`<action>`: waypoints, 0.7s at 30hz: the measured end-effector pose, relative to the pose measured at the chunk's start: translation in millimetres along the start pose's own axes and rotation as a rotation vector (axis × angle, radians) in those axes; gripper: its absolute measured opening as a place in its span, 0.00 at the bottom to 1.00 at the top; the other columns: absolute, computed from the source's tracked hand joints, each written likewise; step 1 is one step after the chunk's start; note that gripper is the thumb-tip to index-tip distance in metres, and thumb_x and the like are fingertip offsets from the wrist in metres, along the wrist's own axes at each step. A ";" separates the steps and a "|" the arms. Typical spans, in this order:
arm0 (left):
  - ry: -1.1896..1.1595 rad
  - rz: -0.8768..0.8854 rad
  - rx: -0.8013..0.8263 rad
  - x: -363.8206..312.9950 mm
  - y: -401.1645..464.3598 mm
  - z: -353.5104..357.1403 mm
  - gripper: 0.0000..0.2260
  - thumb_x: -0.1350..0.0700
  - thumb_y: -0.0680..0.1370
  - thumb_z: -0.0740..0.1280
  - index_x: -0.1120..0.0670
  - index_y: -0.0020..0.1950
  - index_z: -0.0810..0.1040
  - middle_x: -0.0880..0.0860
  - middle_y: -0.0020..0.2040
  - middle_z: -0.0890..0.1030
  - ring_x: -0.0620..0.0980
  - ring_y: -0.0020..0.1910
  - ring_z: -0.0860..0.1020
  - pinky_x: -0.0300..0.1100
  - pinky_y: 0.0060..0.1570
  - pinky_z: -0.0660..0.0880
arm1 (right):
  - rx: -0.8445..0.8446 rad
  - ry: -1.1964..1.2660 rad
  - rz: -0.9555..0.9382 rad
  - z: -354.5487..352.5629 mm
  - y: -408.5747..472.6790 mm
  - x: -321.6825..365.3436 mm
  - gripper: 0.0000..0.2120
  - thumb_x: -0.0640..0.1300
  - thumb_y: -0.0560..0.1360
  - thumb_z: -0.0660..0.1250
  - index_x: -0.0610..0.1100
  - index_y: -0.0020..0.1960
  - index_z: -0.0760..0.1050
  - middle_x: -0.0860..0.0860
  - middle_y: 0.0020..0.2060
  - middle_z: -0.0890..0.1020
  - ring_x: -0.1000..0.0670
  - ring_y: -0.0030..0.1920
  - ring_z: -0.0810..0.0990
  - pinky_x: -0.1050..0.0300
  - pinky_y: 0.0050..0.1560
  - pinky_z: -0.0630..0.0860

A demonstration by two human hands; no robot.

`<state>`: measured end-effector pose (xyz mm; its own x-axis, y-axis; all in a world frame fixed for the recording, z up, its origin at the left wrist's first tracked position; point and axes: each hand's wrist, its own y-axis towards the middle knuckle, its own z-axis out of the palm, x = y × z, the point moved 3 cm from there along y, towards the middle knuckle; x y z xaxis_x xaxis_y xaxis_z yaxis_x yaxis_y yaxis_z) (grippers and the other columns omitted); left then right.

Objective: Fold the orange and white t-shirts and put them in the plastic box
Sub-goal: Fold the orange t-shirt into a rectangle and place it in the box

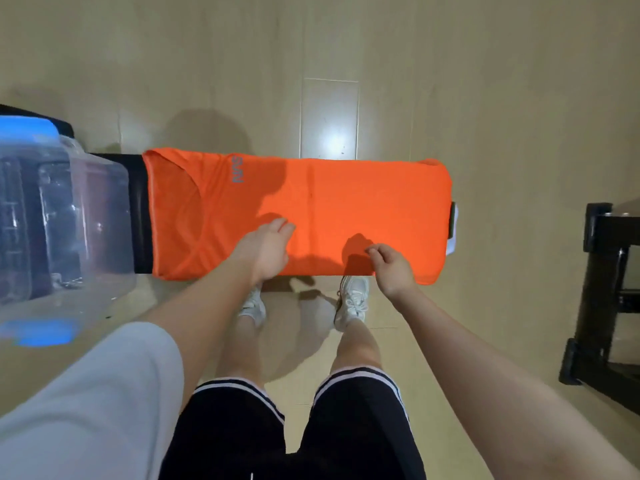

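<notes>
The orange t-shirt (346,202) lies flat along a black bench (138,209), folded into a long strip with its neck end to the left. My left hand (266,247) hovers over or rests on the shirt's near middle, fingers relaxed. My right hand (391,268) sits at the shirt's near edge with fingers loosely curled; I cannot tell if they pinch the fabric. The clear plastic box (69,223) with blue clips stands at the bench's left end. A sliver of white cloth (454,233), perhaps the white t-shirt, shows at the bench's right end under the orange one.
The bench stands on a pale wooden floor (485,98). A black frame or stand (602,289) is at the right edge. My legs and white shoes (353,299) are just in front of the bench.
</notes>
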<state>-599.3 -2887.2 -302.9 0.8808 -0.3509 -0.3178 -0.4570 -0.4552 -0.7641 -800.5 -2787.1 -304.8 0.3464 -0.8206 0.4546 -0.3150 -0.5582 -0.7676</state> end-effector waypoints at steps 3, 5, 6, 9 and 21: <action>-0.118 -0.025 -0.061 -35.6 19.5 28.4 0.31 0.57 0.77 0.60 0.58 0.76 0.48 0.55 0.78 0.47 0.55 0.76 0.53 0.48 0.73 0.56 | 0.068 -0.406 -0.257 -16.5 12.9 -13.5 0.20 0.43 0.80 0.55 0.42 0.71 0.64 0.43 0.73 0.63 0.43 0.73 0.59 0.53 0.72 0.54; -0.119 -0.027 -0.198 -55.4 33.9 48.3 0.32 0.53 0.78 0.60 0.58 0.76 0.46 0.55 0.78 0.45 0.54 0.77 0.49 0.48 0.74 0.51 | 0.108 -0.635 -0.446 -5.3 24.0 -15.4 0.26 0.46 0.80 0.54 0.45 0.75 0.53 0.46 0.76 0.52 0.44 0.76 0.49 0.49 0.75 0.47; -0.105 -0.033 -0.260 -61.9 41.2 58.8 0.33 0.51 0.78 0.60 0.57 0.76 0.46 0.55 0.78 0.46 0.54 0.77 0.48 0.48 0.74 0.49 | 0.112 -0.709 -0.543 5.1 31.1 -14.4 0.27 0.47 0.79 0.54 0.45 0.76 0.50 0.46 0.77 0.50 0.44 0.77 0.48 0.47 0.75 0.46; -0.083 -0.109 -0.351 -57.3 60.5 88.6 0.34 0.49 0.77 0.60 0.57 0.76 0.46 0.55 0.78 0.46 0.54 0.77 0.47 0.50 0.75 0.47 | 0.077 -0.822 -0.773 42.6 52.8 -13.2 0.29 0.52 0.75 0.52 0.45 0.74 0.56 0.45 0.75 0.59 0.43 0.75 0.58 0.45 0.73 0.54; -0.367 -0.618 -0.285 -0.8 -7.1 145.1 0.33 0.46 0.79 0.56 0.59 0.76 0.44 0.57 0.77 0.41 0.56 0.77 0.44 0.49 0.74 0.48 | -0.145 -0.936 -0.313 -11.8 51.3 -114.6 0.35 0.58 0.78 0.54 0.43 0.76 0.44 0.46 0.77 0.46 0.45 0.77 0.47 0.42 0.74 0.44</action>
<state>-578.8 -2765.0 -378.7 0.9482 0.3064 -0.0840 0.1608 -0.6910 -0.7047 -866.8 -2723.2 -390.9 0.9696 -0.2413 0.0400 -0.1735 -0.7938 -0.5830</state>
